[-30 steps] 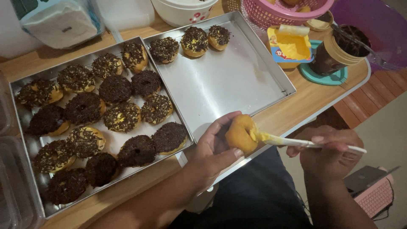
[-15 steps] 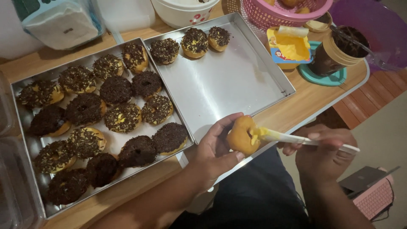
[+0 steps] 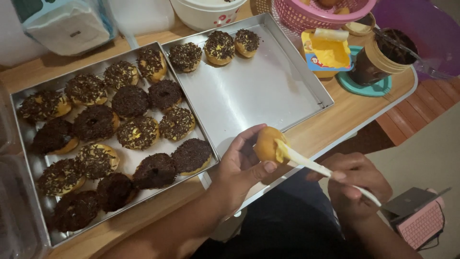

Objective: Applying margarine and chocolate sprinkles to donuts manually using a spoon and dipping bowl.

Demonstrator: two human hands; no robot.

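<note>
We see the left hand [image 3: 239, 168] with its fingers [image 3: 249, 139] curled around a plain, smooth golden doughnut [image 3: 265, 143], thumb pressed under its lower edge. The right hand [image 3: 357, 184] pinches a thin white plastic knife [image 3: 326, 170] between thumb and fingertips; its flat blade, coated in glossy yellow spread, lies against the side of the doughnut. Just beyond the left fingers sits a shiny rectangular metal tray [image 3: 268, 91], mostly bare, with three sprinkle-topped doughnuts [image 3: 219, 47] along its far edge. To the left of those fingers a second metal tray [image 3: 28, 96] is packed with round doughnuts [image 3: 139, 132] under rough chocolate sprinkles. Beyond the right fingers, on the wooden counter [image 3: 354, 110], stand an open yellow tub of spread [image 3: 327, 53] and a brown jar [image 3: 378, 60] on a teal lid. Compared with half a second ago, the doughnut has edged slightly left and up, and the knife tip now rests higher on it; both grips are unchanged.
</note>
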